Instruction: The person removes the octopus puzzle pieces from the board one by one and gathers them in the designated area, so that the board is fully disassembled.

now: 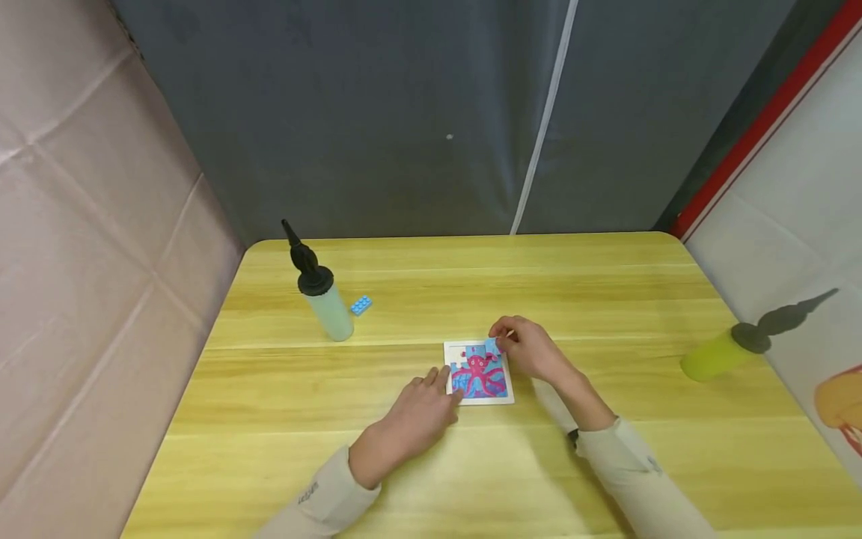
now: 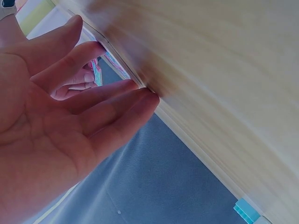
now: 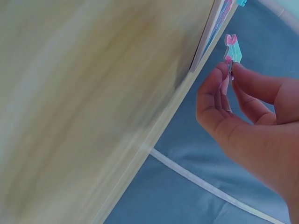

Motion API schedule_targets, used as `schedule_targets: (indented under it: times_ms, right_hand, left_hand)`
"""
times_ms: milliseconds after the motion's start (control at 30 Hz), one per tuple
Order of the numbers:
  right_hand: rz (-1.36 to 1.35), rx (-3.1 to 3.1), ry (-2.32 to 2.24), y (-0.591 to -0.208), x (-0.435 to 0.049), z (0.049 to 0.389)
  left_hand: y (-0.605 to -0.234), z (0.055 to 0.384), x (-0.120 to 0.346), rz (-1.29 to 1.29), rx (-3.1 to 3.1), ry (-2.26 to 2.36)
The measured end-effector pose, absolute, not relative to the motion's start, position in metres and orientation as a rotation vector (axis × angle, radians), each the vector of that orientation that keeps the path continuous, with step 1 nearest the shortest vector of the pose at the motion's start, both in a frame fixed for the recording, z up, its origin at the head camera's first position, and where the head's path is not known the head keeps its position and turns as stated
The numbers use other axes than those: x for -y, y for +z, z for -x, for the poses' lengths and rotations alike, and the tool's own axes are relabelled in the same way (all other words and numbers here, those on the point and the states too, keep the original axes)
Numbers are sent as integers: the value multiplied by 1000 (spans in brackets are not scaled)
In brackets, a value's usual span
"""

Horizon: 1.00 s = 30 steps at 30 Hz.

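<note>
A small jigsaw puzzle [image 1: 480, 378] in a white frame shows a pink octopus on blue; its upper left part is bare white. My right hand [image 1: 532, 350] pinches a blue and pink puzzle piece [image 3: 233, 50] between thumb and fingertips, above the frame's top right corner. With fingers extended, my left hand [image 1: 419, 408] rests at the frame's left edge and lower left corner. In the left wrist view the fingertips [image 2: 148, 98] of that hand meet the tabletop beside the frame.
A pale green pump bottle [image 1: 330, 311] with a black top stands at the left, a blue toy brick [image 1: 361, 305] beside it. Near the table's right edge is a yellow-green bottle [image 1: 710, 358] with a dark top. A grey curtain [image 1: 377, 120] hangs behind the wooden table [image 1: 592, 284].
</note>
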State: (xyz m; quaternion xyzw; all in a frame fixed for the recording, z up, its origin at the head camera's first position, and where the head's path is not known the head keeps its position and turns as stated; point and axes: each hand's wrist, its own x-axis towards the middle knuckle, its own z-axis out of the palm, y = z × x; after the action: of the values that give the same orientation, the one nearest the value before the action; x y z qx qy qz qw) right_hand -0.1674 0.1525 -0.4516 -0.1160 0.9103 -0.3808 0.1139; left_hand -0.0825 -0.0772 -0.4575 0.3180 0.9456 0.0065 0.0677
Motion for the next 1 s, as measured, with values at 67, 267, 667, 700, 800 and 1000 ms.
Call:
schedule_targets:
  times_ms: [67,267,667,700,800,1000]
  right_hand:
    - [331,-2676,-1112,-452,-156,167]
    - [316,-2682,-1109,-451,-164,169]
    - [290,-2708,-1049,-453,-179,173]
    - [290,-2707,-1043,-453,-180,173]
    - [278,-2708,-1025,-453,-183,174]
    - [275,-2706,-994,-453,-185,177]
  left_hand:
    - [-458,82,77,-965,-2849,23]
    - [-458,82,77,-990,-2863,20]
    - [-457,83,80,-986,-2864,53]
    - [-458,83,80,-985,-2862,52]
    - [-458,84,78,-981,-2855,56]
    - [-457,84,79,-979,-2851,50]
